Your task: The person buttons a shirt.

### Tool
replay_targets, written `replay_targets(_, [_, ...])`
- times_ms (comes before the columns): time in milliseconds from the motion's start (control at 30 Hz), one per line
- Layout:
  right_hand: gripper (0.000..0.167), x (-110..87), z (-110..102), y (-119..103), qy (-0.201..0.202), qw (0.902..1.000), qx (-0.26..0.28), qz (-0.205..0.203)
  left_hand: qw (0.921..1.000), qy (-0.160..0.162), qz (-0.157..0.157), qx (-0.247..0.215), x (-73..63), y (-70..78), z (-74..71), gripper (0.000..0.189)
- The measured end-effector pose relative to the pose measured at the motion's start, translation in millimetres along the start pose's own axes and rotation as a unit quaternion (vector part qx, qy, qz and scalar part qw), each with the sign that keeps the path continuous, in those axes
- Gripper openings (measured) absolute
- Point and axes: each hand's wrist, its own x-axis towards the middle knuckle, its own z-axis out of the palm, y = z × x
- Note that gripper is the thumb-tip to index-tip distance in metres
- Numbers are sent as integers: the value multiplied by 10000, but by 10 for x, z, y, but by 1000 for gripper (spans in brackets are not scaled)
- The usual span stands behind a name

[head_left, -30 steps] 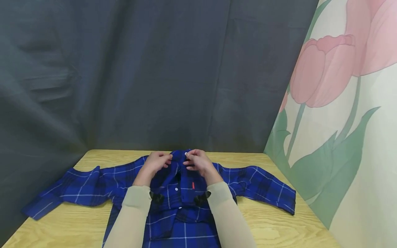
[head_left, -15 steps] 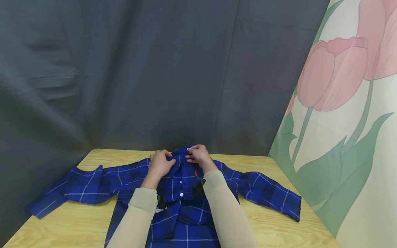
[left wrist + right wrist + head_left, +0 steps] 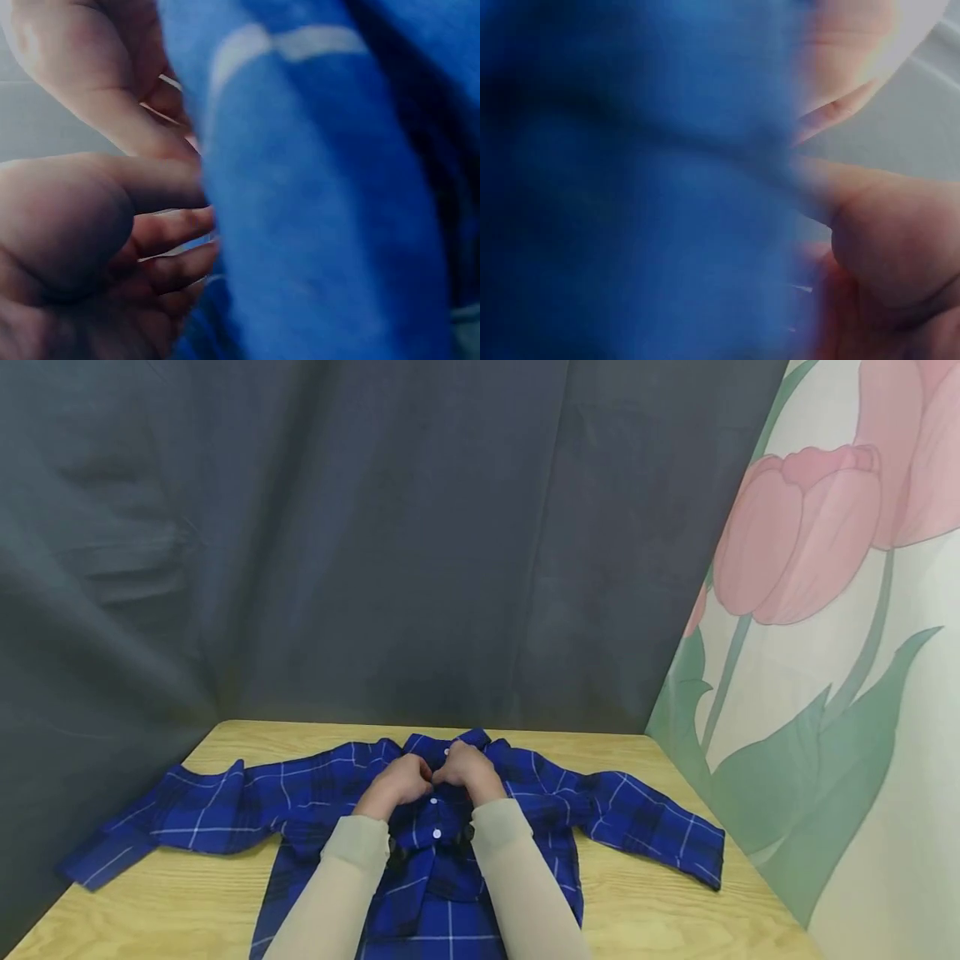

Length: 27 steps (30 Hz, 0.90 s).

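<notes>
A blue plaid shirt lies front up with both sleeves spread. My left hand and right hand meet at its front placket, just below the collar. Thumbs and fingers of both pinch the cloth there, the fingertips almost touching. One white button shows by the right hand's knuckles, and two more sit below the hands, the lower button among them. In both wrist views a raised fold of blue cloth hides the fingertips and whatever is between them.
The shirt rests on a light wood-grain table. Behind it hangs a dark grey curtain, which also covers the left side. A wall painted with pink tulips stands along the right.
Both hands have come down from the collar and closed together on the placket. The collar, lifted earlier, now lies lower and spread. The small red tag on the front is no longer visible.
</notes>
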Motion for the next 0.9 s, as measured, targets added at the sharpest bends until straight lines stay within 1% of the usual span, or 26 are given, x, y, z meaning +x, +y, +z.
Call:
replay_targets(67, [56,-115,-15,-75,-170,9995,-172,191,9998,-180,-26,86,0,-18,12,25])
replay_targets(100, [66,-213,-50,-132,-234,9991,-216,264,9996,-262,-23,132,2,-31,23,27])
replay_targets(167, [71,-275,-28,-146,-282,9989,-251,274,9993,-339,11,175,9,-55,55,29])
replay_targets(200, [74,-326,-36,-156,-332,9989,-169,278,9992,-347,40,197,16,-68,76,30])
replay_targets(233, [76,-338,-27,-149,-324,9990,-176,267,9992,-349,65,207,22,-76,91,31])
replay_targets(300, [74,-332,-7,-124,-313,9990,-204,228,9992,-296,133,248,36,-81,117,34])
replay_targets(367, [69,-250,39,-66,-302,9990,-271,192,9992,-224,152,289,48,-78,135,37])
replay_targets(400, [66,-155,95,-5,-296,9990,-285,187,9991,-195,162,333,55,-73,143,38])
replay_targets(433, [60,-123,112,20,-280,9992,-238,178,9990,-168,167,369,56,-70,148,40])
replay_targets(533, [34,-65,145,77,-175,9996,-160,159,9986,-130,196,471,50,-59,155,46])
replay_targets(567, [30,-71,139,78,-181,9997,0,190,9984,-134,209,514,46,-57,158,48])
replay_targets(600, [27,-14,178,111,-162,9996,30,214,9979,-132,232,585,44,-56,163,50])
replay_targets(667, [29,6,193,121,-143,9997,68,194,9971,-167,252,705,35,-55,169,53])
replay_targets(733, [34,86,232,161,-134,9998,58,153,9960,-232,268,820,30,-47,177,53])
replay_targets(800, [33,136,247,202,-86,9999,-54,23,9959,-282,265,823,27,-35,183,52])
replay_targets(900, [24,-26,85,166,-155,9995,67,-270,9962,-254,347,764,25,2,176,45])
